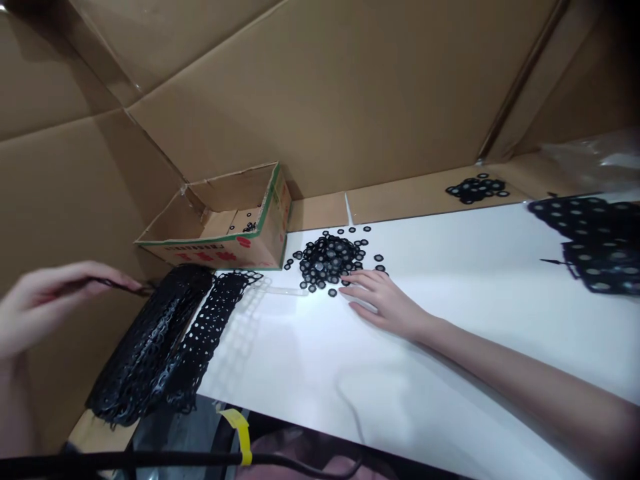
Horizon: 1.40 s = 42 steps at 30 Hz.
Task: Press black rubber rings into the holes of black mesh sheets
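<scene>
At the far left, my left hand [55, 303] pinches a thin black strand [117, 287]. The strand reaches to the top of a thick bundle of black mesh sheets [145, 347]. A perforated black mesh strip [213, 327] lies on the board right of that bundle. My right hand [383, 300] rests palm down with fingers spread, its fingertips touching the lower right side of a heap of small black rings with pale centres [327, 257]. Several loose rings lie around the heap. Whether a fingertip presses on a ring I cannot make out.
An open cardboard box [215, 253] holds a few black rings. A clear narrow strip [280, 291] lies on the white board [300, 360]. Behind it is a smaller ring pile [475, 189]; at right, black dotted sheets [600, 247]. Cardboard walls [375, 100] surround it. A yellow-taped black cable [190, 459] crosses below.
</scene>
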Available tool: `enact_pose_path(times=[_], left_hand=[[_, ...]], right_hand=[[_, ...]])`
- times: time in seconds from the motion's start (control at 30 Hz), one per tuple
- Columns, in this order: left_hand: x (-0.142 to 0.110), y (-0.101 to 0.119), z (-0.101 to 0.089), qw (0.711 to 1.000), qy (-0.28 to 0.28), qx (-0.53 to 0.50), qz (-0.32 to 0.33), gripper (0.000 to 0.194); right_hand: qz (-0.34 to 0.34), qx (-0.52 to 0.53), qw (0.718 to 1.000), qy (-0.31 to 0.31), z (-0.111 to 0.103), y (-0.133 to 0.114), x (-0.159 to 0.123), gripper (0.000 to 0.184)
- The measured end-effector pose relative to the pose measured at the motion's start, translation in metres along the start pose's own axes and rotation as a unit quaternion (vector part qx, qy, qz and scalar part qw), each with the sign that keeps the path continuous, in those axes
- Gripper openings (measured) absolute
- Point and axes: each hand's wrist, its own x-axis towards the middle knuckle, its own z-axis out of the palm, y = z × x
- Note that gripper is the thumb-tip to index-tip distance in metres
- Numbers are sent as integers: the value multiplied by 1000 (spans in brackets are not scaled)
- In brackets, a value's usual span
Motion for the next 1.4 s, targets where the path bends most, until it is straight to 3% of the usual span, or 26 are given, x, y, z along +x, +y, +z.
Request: enact_pose_path(times=[0.1, 0.2, 0.33, 0.43, 0.53, 0.63, 0.73, 0.9, 1.03, 1.17, 1.4], left_hand=[[-34, -26, 36, 983, -181, -13, -2, 23], [-67, -47, 73, 955, -291, -48, -43, 21], [-75, -47, 98, 935, -338, -94, -55, 23], [-46, -25, 121, 967, -243, -62, -40, 33], [-14, -8, 158, 990, -138, 3, -18, 40], [1, -7, 192, 994, -95, 39, -27, 32], [0, -14, 211, 996, -52, 63, -37, 24], [-6, -20, 216, 997, 2, 70, -37, 15], [-7, -25, 208, 996, 40, 63, -55, 14], [0, -44, 198, 994, 61, 64, -65, 13], [21, -81, 200, 995, 25, 91, -34, 13]], right_hand=[[2, 1, 1000, -1, 0, -1, 1, 30], [3, 4, 1000, 5, -1, -2, 1, 29], [2, 3, 1000, 7, -1, -2, 1, 29], [4, 1, 1000, 1, 0, -2, 1, 29], [4, -3, 1000, -4, 0, -1, 1, 29], [4, 0, 1000, -9, 0, -1, 0, 30], [7, 1, 1000, -8, -1, -1, 1, 30], [4, 0, 1000, -5, -1, -1, 1, 30], [6, 7, 1000, -3, 0, 0, 0, 30], [5, 10, 1000, -7, 0, 0, 0, 30], [4, -2, 1000, -16, -2, -1, 1, 30]])
